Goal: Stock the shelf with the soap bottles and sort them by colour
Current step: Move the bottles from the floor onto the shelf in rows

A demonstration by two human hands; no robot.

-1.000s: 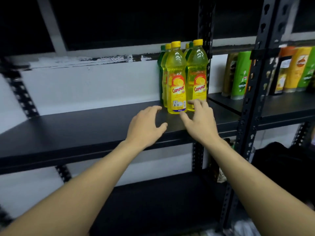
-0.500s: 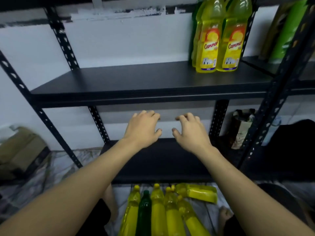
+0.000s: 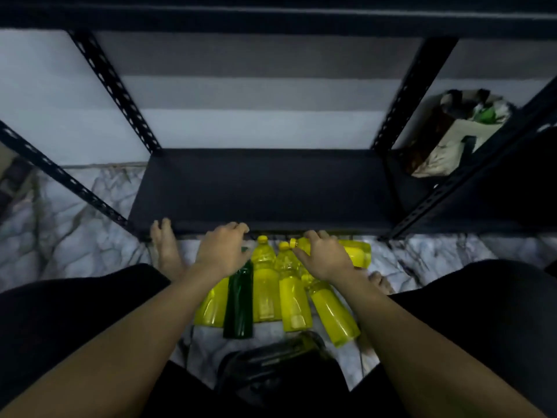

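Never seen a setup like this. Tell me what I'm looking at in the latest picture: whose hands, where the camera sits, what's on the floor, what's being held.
There is no machine here. A person wears one wide-angle camera on the head, so the picture looks down over their own arms. The left hand and right hand reach down to soap bottles lying on the marbled floor, in front of the black bottom shelf. Most are yellow bottles lying side by side; one is a dark green bottle. The left hand covers the green bottle's top end. The right hand lies over the neck of a crosswise yellow bottle. Whether either hand has closed round a bottle cannot be told. A bag sits further right, past the rack's post.
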